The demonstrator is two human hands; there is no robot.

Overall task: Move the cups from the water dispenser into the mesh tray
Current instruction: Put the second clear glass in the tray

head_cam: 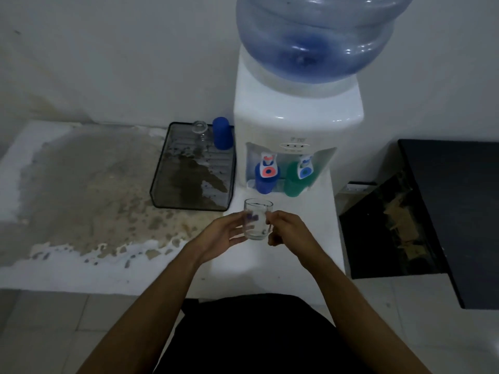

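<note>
the clear glass cup (258,221) is smooth and see-through, the water dispenser (295,125) glossy white plastic under a translucent blue plastic bottle (318,36). the mesh tray (162,182) is dark wire mesh; the counter (81,190) looks rough, stained and matt.

stained white counter (81,268) carries mesh tray (162,195) beside water dispenser (294,125).

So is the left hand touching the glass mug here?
Touching. The head view shows the left hand with fingers wrapped on the glass mug, seen through the glass; the right hand holds its handle side.
</note>
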